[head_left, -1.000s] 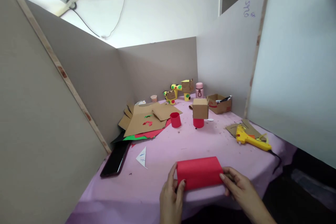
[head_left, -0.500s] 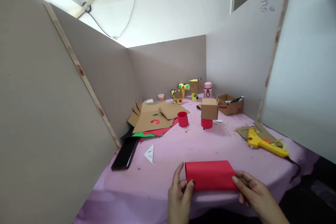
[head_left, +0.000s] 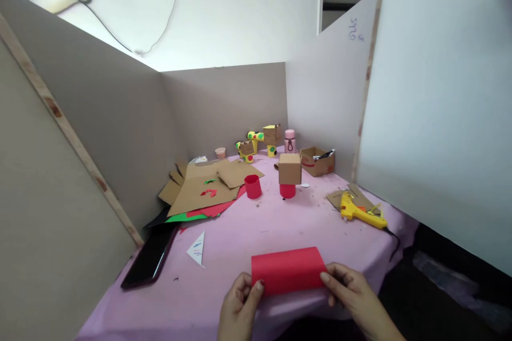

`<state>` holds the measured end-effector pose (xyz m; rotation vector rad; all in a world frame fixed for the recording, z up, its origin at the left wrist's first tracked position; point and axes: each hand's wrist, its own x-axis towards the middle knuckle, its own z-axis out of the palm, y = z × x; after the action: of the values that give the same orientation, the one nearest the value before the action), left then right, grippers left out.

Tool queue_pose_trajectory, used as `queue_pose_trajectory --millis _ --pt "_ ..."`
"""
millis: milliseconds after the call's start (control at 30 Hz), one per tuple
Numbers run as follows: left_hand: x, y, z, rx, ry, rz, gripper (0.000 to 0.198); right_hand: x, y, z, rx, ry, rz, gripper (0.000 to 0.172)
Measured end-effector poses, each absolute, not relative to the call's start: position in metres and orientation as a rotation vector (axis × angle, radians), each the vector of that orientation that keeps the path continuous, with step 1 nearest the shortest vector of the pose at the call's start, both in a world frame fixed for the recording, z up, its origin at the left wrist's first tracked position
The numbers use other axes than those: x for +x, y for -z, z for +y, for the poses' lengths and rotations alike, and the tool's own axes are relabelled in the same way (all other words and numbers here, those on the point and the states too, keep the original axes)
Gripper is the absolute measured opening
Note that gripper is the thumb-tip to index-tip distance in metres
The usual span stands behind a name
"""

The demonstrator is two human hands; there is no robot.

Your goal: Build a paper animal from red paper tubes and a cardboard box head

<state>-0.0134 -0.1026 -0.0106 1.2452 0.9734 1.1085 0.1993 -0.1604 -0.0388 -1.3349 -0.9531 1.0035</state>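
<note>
A folded piece of red paper (head_left: 288, 270) lies near the front edge of the pink-covered table (head_left: 248, 224). My left hand (head_left: 238, 306) pinches its left end, thumb on top. At the paper's right end, my right hand (head_left: 352, 293) grips it with curled fingers. Both hands hold the paper just above or on the tablecloth.
A yellow glue gun (head_left: 360, 212) lies at the right. Two red paper cylinders (head_left: 252, 186), one under a small cardboard box (head_left: 289, 169), stand mid-table. Cardboard and coloured paper sheets (head_left: 202, 189) pile at the left, with a black phone (head_left: 150, 258) and a white paper triangle (head_left: 197, 248). Partition boards surround the table.
The camera view has swung, shifting everything leftward in the picture. My hands keep hold of the red paper; my left fingers have curled in closer on its left end.
</note>
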Motion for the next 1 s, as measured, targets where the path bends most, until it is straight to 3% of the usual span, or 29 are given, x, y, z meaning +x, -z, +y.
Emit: queue_pose_trajectory --millis 567,700,1000 --pt "-0.011 0.012 -0.103 0.987 -1.171 0.995 0.049 0.188 0.022 -0.165 -1.287 -0.928 -0.918 0.044" --pt "-0.010 0.006 -0.109 1.030 -1.101 0.893 0.040 0.190 0.019 -0.165 -1.283 -0.930 -0.928 0.046" --pt "-0.015 0.003 -0.116 1.227 -1.002 1.008 0.047 0.184 0.007 -0.165 -1.152 -1.146 -1.046 0.040"
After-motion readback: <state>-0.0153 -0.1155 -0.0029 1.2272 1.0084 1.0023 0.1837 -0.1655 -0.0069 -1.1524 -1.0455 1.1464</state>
